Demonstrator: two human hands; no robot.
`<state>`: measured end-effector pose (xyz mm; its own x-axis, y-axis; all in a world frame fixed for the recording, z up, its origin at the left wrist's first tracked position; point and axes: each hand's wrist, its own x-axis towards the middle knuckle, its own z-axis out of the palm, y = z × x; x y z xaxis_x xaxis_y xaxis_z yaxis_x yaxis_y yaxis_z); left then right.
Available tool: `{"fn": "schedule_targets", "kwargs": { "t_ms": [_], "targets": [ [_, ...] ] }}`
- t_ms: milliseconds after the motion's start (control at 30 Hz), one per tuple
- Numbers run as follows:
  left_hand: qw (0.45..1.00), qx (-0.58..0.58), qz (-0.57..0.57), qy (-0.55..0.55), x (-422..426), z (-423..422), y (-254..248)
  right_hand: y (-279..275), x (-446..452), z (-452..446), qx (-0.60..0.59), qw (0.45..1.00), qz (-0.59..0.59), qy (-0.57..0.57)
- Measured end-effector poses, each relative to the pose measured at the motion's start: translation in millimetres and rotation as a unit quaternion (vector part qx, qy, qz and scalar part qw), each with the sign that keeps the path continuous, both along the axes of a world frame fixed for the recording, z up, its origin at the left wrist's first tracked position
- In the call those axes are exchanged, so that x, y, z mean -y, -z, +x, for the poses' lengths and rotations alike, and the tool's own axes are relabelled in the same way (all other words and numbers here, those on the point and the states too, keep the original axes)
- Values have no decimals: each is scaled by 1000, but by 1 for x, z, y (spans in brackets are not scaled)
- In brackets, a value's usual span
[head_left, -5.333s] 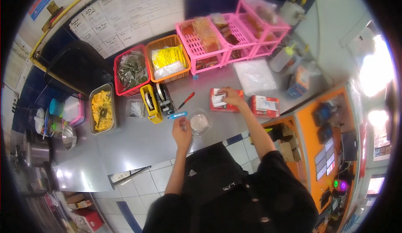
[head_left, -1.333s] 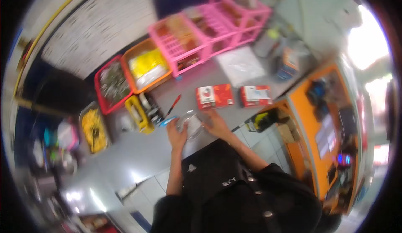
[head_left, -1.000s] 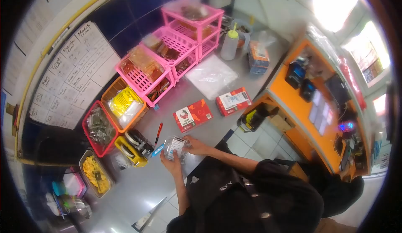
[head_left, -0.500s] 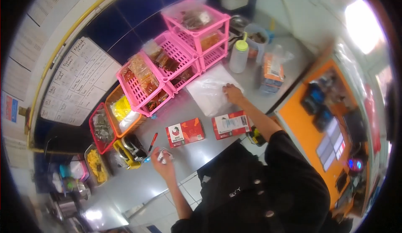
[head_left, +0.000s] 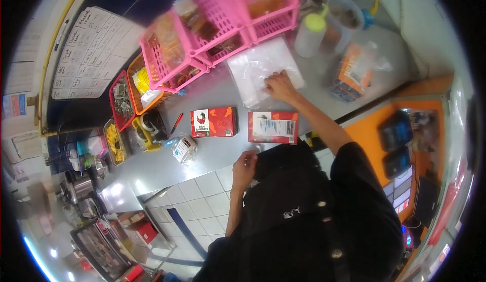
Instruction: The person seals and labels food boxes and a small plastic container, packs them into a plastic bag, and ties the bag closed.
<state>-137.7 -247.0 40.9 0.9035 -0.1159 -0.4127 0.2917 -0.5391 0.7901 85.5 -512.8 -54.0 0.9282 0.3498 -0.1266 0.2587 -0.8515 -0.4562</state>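
Note:
Fingers bent, my right hand (head_left: 281,85) rests on a stack of clear plastic bags (head_left: 248,74) at the back of the steel counter; whether it grips one is too small to tell. My left hand (head_left: 245,166) is at the counter's front edge with curled fingers, and what it holds, if anything, cannot be made out. Between the hands lies a red box with a white label (head_left: 274,128). A second red box (head_left: 214,121) sits to its left. A clear round container with a printed label (head_left: 183,149) stands left of my left hand.
Pink baskets (head_left: 177,74) with packets stand behind the bags. A squeeze bottle (head_left: 310,36) and an orange box (head_left: 353,72) are at the back right. A red pen (head_left: 176,123), a yellow tape dispenser (head_left: 146,136) and a tray of yellow food (head_left: 115,143) lie left.
Since earlier, my right hand has gone from the container to the bag stack. My left hand has let go of the labelled container and moved right to the counter edge. The view has shifted.

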Motion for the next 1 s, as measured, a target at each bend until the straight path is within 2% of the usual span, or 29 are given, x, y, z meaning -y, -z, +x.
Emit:
{"fn": "schedule_targets", "kwargs": {
  "t_ms": [33,67,100,133,167,233,300,333,367,400,433,467,533,700,767,833,933,1000],
  "targets": [
    [999,-5,-6,-42,-1,3,11,-3,1,-3,0,1000,1,0],
    [999,-6,-5,-43,-2,8,23,-6,2,-8,51,998,9,-32],
    [985,-75,-56,-145,-2,16,28,-10,3,-12,101,993,17,-64],
    [954,-142,-105,-243,-4,21,32,-15,5,-12,100,993,18,-62],
    [954,-142,-105,-241,-9,24,33,-21,5,-10,78,996,19,-48],
    [966,9,35,-255,-18,36,24,-23,3,-5,58,998,22,-32],
    [951,197,169,-165,-26,55,-1,-20,0,-4,60,997,22,-51],
    [957,164,215,-106,-38,68,-7,-15,0,-4,61,996,20,-55],
    [956,165,214,-112,-39,81,-18,-9,1,-4,91,993,-4,-81],
    [935,225,274,18,-38,95,-34,-5,2,-5,119,987,-26,-108],
    [890,278,329,150,-39,104,-42,-5,2,-9,118,986,-26,-111],
    [890,278,329,149,-43,112,-39,-4,2,-11,123,982,-48,-133],
    [860,186,378,289,-51,132,-27,-10,3,-11,133,978,-72,-147],
    [840,176,397,325,-91,189,8,-22,-1,-17,154,974,-44,-160],
    [865,153,409,245,-99,209,10,-22,-6,-15,139,978,-44,-147],
    [857,163,429,236,-99,215,2,-19,-7,-14,127,981,-46,-140],
    [848,190,455,194,-89,205,-9,-12,-11,-16,189,978,-35,-85],
    [912,284,277,102,-75,173,-9,-9,-12,-14,180,980,-56,-62]
  ]
}}
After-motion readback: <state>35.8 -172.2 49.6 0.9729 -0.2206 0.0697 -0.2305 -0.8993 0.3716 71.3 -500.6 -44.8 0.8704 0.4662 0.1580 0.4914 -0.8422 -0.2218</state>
